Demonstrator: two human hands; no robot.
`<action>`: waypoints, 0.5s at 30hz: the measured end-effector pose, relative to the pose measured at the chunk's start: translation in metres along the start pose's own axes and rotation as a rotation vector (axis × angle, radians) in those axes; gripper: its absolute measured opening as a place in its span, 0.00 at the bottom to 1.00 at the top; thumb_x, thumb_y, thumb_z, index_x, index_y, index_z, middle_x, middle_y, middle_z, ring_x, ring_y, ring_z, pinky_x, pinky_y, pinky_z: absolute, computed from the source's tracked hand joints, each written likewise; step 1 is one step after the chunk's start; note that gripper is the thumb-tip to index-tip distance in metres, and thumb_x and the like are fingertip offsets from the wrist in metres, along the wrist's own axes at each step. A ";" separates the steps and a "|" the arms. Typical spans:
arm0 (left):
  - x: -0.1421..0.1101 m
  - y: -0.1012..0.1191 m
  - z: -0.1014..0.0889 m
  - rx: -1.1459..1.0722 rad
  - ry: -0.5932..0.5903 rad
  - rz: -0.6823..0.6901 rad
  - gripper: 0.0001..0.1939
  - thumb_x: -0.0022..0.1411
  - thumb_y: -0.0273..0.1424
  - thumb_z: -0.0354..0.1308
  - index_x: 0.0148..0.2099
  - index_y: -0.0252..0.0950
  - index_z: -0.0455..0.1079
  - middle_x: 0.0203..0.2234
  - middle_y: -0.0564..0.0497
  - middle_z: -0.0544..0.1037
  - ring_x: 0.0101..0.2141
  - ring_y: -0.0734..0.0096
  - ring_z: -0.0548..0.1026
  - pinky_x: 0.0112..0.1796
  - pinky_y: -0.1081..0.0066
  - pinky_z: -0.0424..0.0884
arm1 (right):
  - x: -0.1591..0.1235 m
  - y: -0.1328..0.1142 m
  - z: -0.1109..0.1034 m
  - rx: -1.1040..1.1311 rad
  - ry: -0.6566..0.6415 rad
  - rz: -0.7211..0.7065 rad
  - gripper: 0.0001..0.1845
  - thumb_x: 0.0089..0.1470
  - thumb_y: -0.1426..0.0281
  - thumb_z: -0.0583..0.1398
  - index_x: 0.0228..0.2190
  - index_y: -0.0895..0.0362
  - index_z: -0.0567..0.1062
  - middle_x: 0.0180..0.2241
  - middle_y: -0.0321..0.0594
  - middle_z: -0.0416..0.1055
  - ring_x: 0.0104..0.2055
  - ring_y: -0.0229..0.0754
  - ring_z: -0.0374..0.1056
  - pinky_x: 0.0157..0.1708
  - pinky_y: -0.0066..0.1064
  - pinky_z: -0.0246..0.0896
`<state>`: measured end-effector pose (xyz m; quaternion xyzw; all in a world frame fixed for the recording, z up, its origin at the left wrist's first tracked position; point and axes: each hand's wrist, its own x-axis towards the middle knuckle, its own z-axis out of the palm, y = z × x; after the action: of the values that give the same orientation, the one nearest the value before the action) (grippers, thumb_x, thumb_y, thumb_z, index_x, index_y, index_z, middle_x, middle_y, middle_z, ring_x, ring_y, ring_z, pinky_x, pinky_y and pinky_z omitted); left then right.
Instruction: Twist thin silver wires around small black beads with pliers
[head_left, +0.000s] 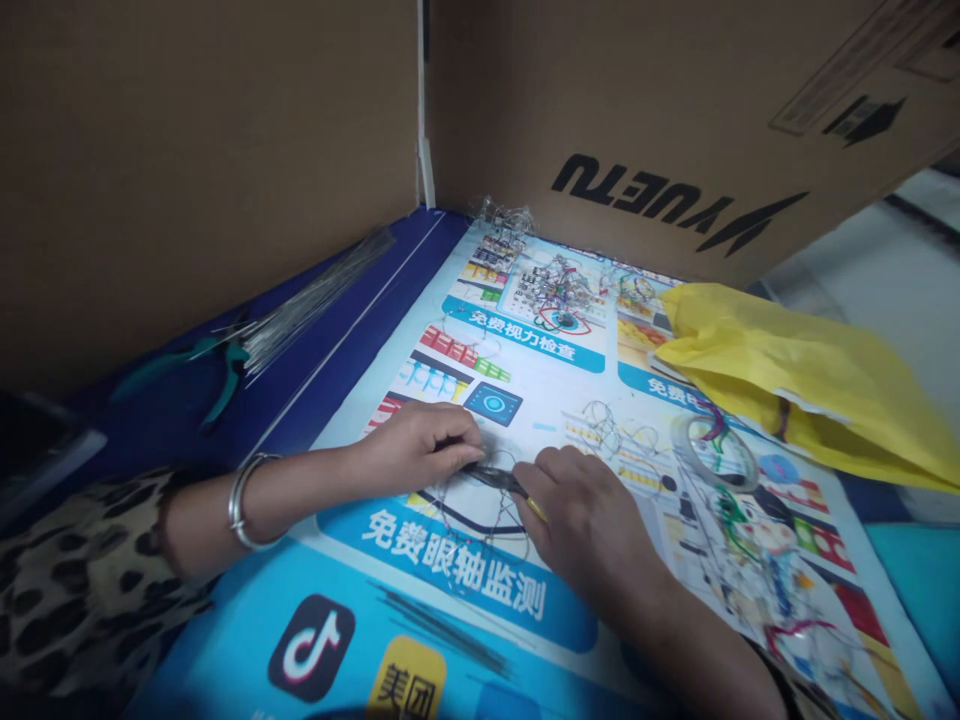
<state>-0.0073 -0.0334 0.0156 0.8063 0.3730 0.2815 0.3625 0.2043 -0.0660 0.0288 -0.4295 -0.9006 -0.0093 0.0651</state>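
My left hand (422,446) lies low on a printed poster (465,560), its fingers pinched together on a thin wire piece (480,505) at the jaws of small pliers (501,482). A silver bangle sits on that wrist, above a leopard-print sleeve. My right hand (589,515) is closed round the pliers' yellow-tipped handles, just right of the left hand. Thin wires spread on the poster under both hands.
Teal-handled pliers (217,370) and a bundle of straight wires (315,295) lie at left on the blue surface. Piles of bent wire pieces (562,285) sit at the back, a yellow plastic bag (795,375) and a tape roll (712,450) at right. Cardboard walls (645,110) stand behind.
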 end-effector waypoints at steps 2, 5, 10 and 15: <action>-0.001 0.001 0.000 0.024 -0.002 0.012 0.08 0.61 0.28 0.52 0.30 0.33 0.68 0.24 0.53 0.72 0.28 0.77 0.69 0.31 0.76 0.63 | 0.000 0.000 0.000 -0.028 0.004 -0.014 0.05 0.50 0.74 0.58 0.24 0.55 0.69 0.25 0.37 0.64 0.30 0.41 0.57 0.30 0.33 0.44; -0.001 0.001 0.000 0.073 -0.009 0.051 0.09 0.62 0.28 0.51 0.30 0.34 0.67 0.24 0.53 0.72 0.28 0.76 0.69 0.31 0.75 0.63 | 0.000 -0.001 0.000 -0.056 -0.004 -0.031 0.04 0.50 0.74 0.58 0.25 0.55 0.69 0.25 0.37 0.65 0.30 0.41 0.57 0.30 0.33 0.44; -0.003 -0.001 0.001 0.121 0.000 0.144 0.08 0.64 0.26 0.49 0.32 0.33 0.67 0.25 0.52 0.72 0.29 0.75 0.68 0.31 0.76 0.62 | 0.000 -0.002 0.001 -0.059 -0.008 -0.038 0.04 0.50 0.74 0.58 0.25 0.55 0.69 0.25 0.37 0.65 0.29 0.41 0.57 0.29 0.33 0.43; -0.004 -0.002 0.002 0.128 -0.003 0.155 0.08 0.64 0.26 0.48 0.32 0.33 0.66 0.25 0.52 0.71 0.29 0.75 0.68 0.31 0.76 0.62 | 0.001 -0.002 0.000 -0.050 -0.006 -0.038 0.05 0.50 0.74 0.58 0.24 0.55 0.69 0.24 0.37 0.66 0.28 0.40 0.57 0.27 0.32 0.43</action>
<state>-0.0089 -0.0365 0.0126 0.8547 0.3262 0.2830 0.2880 0.2023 -0.0664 0.0290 -0.4137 -0.9084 -0.0316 0.0515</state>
